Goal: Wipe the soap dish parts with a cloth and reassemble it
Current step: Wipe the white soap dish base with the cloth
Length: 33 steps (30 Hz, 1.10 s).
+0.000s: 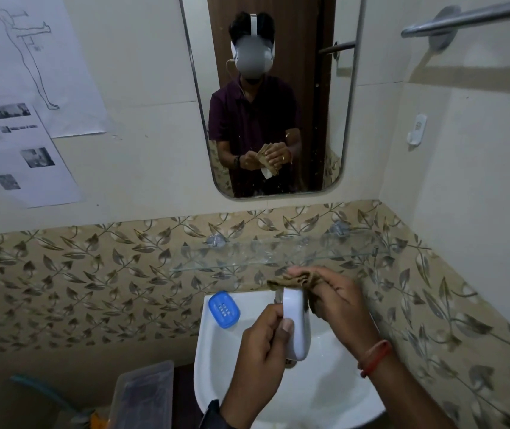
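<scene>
Over the white sink [216,360] my left hand [263,339] grips the white soap dish base [296,323], held on edge with my thumb on its near side. My right hand [337,301] presses a brown cloth [293,280] against the base's far side and top. The blue slotted soap dish insert [224,309] lies on the sink's back left rim, apart from both hands. The tap is mostly hidden behind the base.
A glass shelf [278,255] juts from the leaf-patterned tiles just above my hands. A mirror [272,94] hangs over it. A clear plastic box [142,391] stands left of the sink. A towel rail [470,17] is at upper right.
</scene>
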Tool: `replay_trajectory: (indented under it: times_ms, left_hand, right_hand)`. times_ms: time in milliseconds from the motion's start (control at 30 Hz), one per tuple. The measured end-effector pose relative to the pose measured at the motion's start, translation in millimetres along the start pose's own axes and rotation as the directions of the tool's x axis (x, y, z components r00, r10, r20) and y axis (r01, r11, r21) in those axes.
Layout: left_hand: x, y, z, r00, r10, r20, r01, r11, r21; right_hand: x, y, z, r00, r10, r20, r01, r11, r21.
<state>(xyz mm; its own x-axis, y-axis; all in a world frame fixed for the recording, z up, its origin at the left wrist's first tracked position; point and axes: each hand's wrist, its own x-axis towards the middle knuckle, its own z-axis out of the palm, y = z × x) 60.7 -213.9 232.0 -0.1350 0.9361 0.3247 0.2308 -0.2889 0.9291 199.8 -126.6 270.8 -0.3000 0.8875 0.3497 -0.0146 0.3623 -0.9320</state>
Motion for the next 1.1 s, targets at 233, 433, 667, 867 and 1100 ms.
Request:
replay_trajectory:
  times_ms: [233,433,667,867,1100]
  left_hand:
    - [4.6,-3.3,-1.4,0.997,-0.068,-0.043,0.066,0.997,-0.032]
    - [-0.7,14.5,-4.5,0.999,-0.045,0.006,0.045,0.982,-0.185]
    - [8.3,18.1,-7.5,0.971,-0.082,-0.223,0.003,0.943,-0.333]
    - [5.7,6.1,-4.1,0.935,-0.029,-0.354,-0.010,0.994,-0.107]
    - [-7.1,9.4,16.3,0.948,-0.106,-0.299,0.057,0.984,-0.170]
  right_hand:
    - [-24.4,-6.3,10.4,0.928,-0.346,0.142,0.369,0.906,-0.205]
    - [-4.7,-10.6,4.1,0.996,0.028,-0.086,-0.020,0.995,0.097]
    - [-49.9,7.3,35.7,0.895,0.424,-0.135,-0.338,0.845,0.415]
    - [-73.2,3.7,64.6,0.862,0.479,-0.163,-0.339,0.786,0.517]
    - [-47.2,-37.3,66.2,0.983,-0.173,-0.056,0.159,0.967,-0.198]
